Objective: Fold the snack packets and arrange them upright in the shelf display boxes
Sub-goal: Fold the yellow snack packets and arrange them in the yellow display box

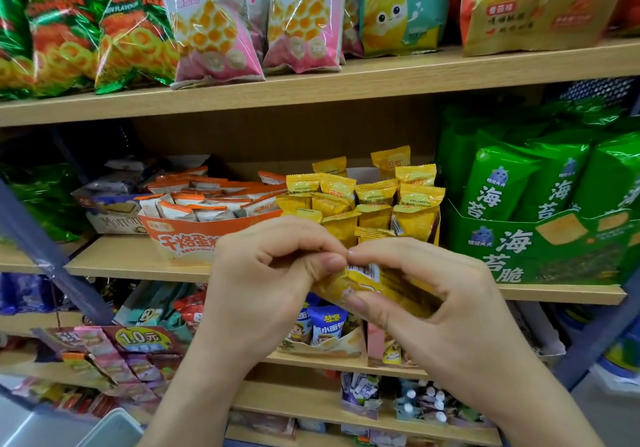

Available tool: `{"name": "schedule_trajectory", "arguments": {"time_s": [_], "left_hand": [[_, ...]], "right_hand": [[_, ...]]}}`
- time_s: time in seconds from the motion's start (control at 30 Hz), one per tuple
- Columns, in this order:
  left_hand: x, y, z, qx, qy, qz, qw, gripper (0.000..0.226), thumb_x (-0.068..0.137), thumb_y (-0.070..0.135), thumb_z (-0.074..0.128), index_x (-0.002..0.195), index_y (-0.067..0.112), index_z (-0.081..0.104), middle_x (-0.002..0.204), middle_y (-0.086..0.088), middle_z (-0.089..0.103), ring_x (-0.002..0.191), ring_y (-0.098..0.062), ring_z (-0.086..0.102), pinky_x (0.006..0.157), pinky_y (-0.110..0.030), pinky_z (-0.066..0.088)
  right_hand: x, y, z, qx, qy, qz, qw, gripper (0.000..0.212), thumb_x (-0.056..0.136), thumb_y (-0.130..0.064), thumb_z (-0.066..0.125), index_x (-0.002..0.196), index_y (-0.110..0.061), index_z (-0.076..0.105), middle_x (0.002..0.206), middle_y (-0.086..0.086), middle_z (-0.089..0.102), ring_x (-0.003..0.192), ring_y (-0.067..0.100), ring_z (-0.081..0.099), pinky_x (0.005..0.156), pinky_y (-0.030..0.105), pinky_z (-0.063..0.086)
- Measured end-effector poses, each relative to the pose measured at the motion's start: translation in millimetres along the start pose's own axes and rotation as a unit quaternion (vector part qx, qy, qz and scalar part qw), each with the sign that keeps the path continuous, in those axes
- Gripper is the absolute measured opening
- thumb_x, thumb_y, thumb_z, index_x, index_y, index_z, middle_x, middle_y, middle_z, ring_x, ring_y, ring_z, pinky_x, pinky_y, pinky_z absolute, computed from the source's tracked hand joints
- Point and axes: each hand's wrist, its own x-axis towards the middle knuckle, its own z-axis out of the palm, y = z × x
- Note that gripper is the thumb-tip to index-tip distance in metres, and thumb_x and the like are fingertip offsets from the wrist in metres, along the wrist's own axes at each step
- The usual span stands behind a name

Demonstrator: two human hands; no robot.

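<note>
A small yellow snack packet point(384, 285) is held in front of the middle shelf, its barcode end facing up. My left hand point(266, 280) pinches its left end between thumb and fingers. My right hand point(440, 294) grips its right part, fingers curled over the top and thumb below. Just behind my hands, several matching yellow packets point(367, 197) stand upright in a display box on the middle shelf. Left of them an orange display box point(188, 237) holds several orange-and-white packets point(207, 200); some lie flat or lean.
A green seaweed-snack display box point(540, 249) stands right of the yellow packets. Large chip bags point(207, 20) fill the top shelf. Lower shelves point(322, 349) carry more small snack boxes. A wooden shelf edge point(138, 263) runs in front of the boxes.
</note>
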Motion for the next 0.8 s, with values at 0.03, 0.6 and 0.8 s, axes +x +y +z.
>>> {"name": "schedule_trajectory", "arguments": {"time_s": [0.03,0.6,0.8], "left_hand": [[-0.3,-0.1,-0.5,0.000,0.014,0.001,1.000,0.009,0.083,0.019,0.065,0.087,0.023,0.071,0.087,0.010,0.070,0.084,-0.009,0.067,0.071,-0.018,0.053],[-8.6,-1.4,-10.2,0.280,-0.110,0.059,0.952,0.033,0.091,0.033,0.055,0.116,0.018,0.071,0.128,0.007,0.062,0.123,-0.014,0.050,0.102,-0.027,0.042],[-12.5,-6.8,-3.7,0.265,-0.125,0.094,0.951,0.032,0.090,0.024,0.061,0.121,0.017,0.069,0.124,0.004,0.066,0.115,-0.018,0.058,0.089,-0.036,0.053]], "right_hand": [[-0.2,0.2,-1.7,0.010,-0.013,0.013,1.000,0.036,0.080,-0.038,0.072,0.115,-0.039,0.063,0.107,-0.023,0.064,0.105,-0.001,0.061,0.080,0.013,0.051],[0.6,4.3,-4.2,-0.092,-0.034,0.058,0.994,0.040,0.078,-0.052,0.062,0.116,-0.039,0.059,0.096,-0.018,0.070,0.086,0.005,0.067,0.069,0.036,0.059],[6.4,-6.9,-7.4,-0.086,-0.053,0.056,0.993,0.040,0.078,-0.055,0.063,0.114,-0.045,0.049,0.108,-0.016,0.071,0.100,0.000,0.066,0.080,0.034,0.059]]}}
